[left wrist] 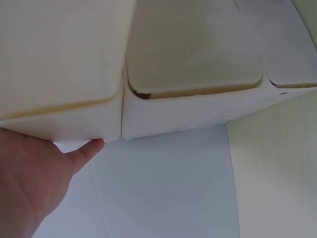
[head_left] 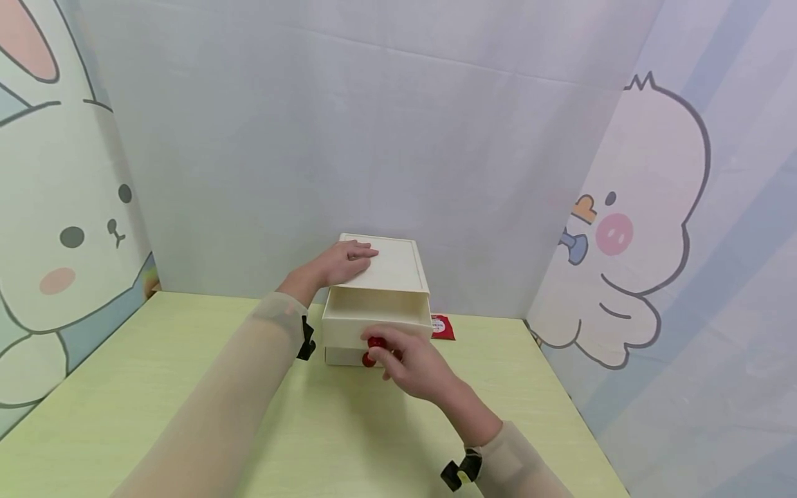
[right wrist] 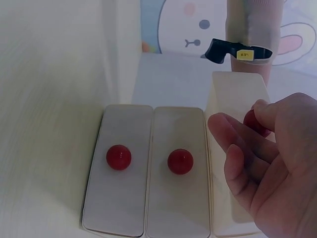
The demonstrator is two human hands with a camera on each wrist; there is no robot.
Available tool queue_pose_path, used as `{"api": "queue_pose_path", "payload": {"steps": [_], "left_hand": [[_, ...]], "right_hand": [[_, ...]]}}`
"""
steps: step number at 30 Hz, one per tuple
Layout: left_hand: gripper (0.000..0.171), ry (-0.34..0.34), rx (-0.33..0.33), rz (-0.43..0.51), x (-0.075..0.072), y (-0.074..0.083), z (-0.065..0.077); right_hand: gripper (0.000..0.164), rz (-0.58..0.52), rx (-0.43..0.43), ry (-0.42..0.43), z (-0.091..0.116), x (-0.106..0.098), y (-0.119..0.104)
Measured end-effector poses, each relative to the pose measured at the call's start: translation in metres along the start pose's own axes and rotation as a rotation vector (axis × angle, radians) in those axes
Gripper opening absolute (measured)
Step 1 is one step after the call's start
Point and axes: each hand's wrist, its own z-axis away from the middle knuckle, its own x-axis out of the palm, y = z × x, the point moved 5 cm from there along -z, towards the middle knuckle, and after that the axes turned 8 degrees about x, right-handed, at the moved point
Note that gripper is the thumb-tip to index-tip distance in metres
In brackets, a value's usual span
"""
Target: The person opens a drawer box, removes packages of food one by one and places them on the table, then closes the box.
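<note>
A small white cabinet [head_left: 398, 259] stands on the table, with its top drawer [head_left: 345, 333] pulled out. That drawer's red knob [right wrist: 253, 121] is pinched between the thumb and fingers of my right hand [head_left: 418, 363]. On the cabinet's top panel rests my left hand [head_left: 339, 264], its fingers extended; the left wrist view shows its thumb against the side wall. Below the top drawer, the right wrist view has two more drawers with round red knobs, the middle one [right wrist: 180, 161] and the bottom one [right wrist: 119, 157], both pushed in.
A red packet [head_left: 443, 328] lies on the table just right of the cabinet, partly hidden behind it. Behind the pale yellow-green table [head_left: 205, 346] hangs a grey-white curtain [head_left: 373, 138]. Cartoon-printed curtains flank both sides.
</note>
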Motion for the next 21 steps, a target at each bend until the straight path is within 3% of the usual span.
{"api": "queue_pose_path", "payload": {"steps": [21], "left_hand": [[0.051, 0.012, -0.007, -0.014, 0.0007, 0.0025, -0.0010]], "right_hand": [[0.030, 0.035, 0.037, 0.025, -0.0088, -0.0037, 0.0052]]}}
